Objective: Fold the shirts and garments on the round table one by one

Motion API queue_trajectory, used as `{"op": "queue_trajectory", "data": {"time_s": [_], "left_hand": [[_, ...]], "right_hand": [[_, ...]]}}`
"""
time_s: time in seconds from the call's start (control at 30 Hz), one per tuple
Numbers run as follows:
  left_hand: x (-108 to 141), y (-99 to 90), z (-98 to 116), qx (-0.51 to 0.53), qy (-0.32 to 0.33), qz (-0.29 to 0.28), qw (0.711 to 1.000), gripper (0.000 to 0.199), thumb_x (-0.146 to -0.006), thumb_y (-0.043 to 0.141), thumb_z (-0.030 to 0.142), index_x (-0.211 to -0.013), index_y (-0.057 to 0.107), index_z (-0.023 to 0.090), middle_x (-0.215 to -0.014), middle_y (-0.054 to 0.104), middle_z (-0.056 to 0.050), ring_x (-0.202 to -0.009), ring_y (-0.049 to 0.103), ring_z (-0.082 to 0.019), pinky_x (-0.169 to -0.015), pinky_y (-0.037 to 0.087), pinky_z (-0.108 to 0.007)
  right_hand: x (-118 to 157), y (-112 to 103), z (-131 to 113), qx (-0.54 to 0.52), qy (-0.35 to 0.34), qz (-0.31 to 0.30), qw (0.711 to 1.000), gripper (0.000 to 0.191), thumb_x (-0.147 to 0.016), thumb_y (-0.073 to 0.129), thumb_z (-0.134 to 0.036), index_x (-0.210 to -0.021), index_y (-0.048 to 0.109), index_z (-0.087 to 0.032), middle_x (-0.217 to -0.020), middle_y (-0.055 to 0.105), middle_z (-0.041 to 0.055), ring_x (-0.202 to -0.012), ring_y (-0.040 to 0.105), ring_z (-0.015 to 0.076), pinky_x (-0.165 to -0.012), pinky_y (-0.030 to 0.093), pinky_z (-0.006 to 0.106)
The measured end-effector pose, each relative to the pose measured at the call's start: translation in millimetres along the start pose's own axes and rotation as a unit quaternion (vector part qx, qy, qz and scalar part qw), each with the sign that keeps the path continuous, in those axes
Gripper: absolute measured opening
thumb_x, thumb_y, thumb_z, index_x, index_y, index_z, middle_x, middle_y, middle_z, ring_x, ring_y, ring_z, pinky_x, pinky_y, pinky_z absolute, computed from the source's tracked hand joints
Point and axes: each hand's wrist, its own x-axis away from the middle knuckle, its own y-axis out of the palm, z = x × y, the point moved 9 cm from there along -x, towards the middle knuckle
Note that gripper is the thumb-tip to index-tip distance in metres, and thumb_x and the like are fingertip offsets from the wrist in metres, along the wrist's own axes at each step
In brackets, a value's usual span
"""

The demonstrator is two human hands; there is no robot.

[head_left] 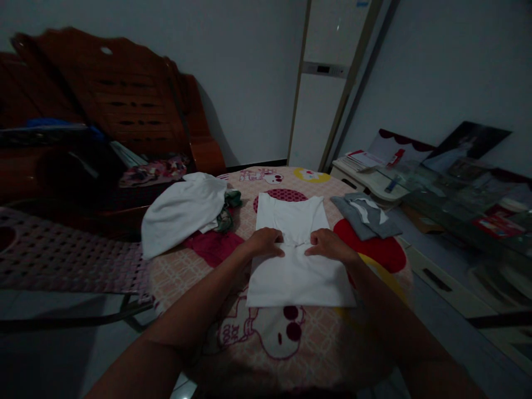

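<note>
A white garment [299,280] lies flat on the table, its sides straight and its lower edge towards me. Across its middle runs a small ridge of fabric between my two hands. My left hand [266,242] has its fingers curled and pinches the cloth left of centre. Opposite it, my right hand [328,244] grips the cloth in the same way, thumb towards the left hand. The fingertips are partly hidden by the hands and fabric. Beyond the hands, the garment's upper part spreads to two corners with a dip between them.
The round table wears a patterned pink tablecloth [266,343]. At left lie a white cloth heap [187,208], a dark green cloth [226,216] and a magenta cloth [214,246]. Folded grey clothing [366,216] is at right. A wooden chair [124,105] and a glass-topped cabinet [440,194] flank the table.
</note>
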Motion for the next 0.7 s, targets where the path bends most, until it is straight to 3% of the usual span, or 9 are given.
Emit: {"op": "queue_trajectory", "data": {"time_s": [0.17, 0.37, 0.53, 0.7], "left_hand": [[6, -4.3, 10, 0.019, 0.04, 0.002, 0.999, 0.03, -0.078, 0.076, 0.033, -0.105, 0.074, 0.02, -0.103, 0.077, -0.005, -0.094, 0.069, -0.022, -0.072, 0.044, -0.025], [22, -15.4, 20, 0.134, 0.138, 0.007, 0.981, 0.024, -0.079, 0.072, 0.024, -0.102, 0.075, 0.016, -0.097, 0.077, -0.002, -0.091, 0.069, -0.019, -0.075, 0.044, -0.021], [35, -26.1, 27, 0.207, 0.199, -0.006, 0.958, 0.025, -0.085, 0.068, 0.027, -0.105, 0.077, 0.017, -0.101, 0.078, -0.004, -0.093, 0.07, -0.02, -0.079, 0.047, -0.022], [40, -28.6, 31, 0.222, 0.211, -0.004, 0.952, 0.03, -0.087, 0.068, 0.028, -0.114, 0.077, 0.02, -0.112, 0.077, -0.007, -0.101, 0.07, -0.021, -0.085, 0.05, -0.024]], "right_hand": [[3, 2, -4, -0.044, -0.007, -0.018, 0.999, 0.021, -0.074, 0.082, -0.03, -0.073, 0.067, -0.016, -0.073, 0.066, 0.002, -0.069, 0.058, 0.0147, -0.062, 0.034, 0.024], [20, -3, -25, -0.131, -0.094, -0.035, 0.986, 0.011, -0.076, 0.071, -0.025, -0.074, 0.071, -0.015, -0.068, 0.065, -0.0007, -0.067, 0.056, 0.0139, -0.06, 0.033, 0.023], [35, -9, -30, -0.19, -0.107, -0.03, 0.975, 0.025, -0.08, 0.064, -0.029, -0.095, 0.08, -0.017, -0.087, 0.078, 0.0048, -0.076, 0.068, 0.0194, -0.066, 0.044, 0.025], [41, -16, -38, -0.134, -0.11, -0.018, 0.985, 0.029, -0.084, 0.061, -0.027, -0.104, 0.08, -0.02, -0.104, 0.08, 0.0081, -0.093, 0.072, 0.0244, -0.081, 0.051, 0.03]]}}
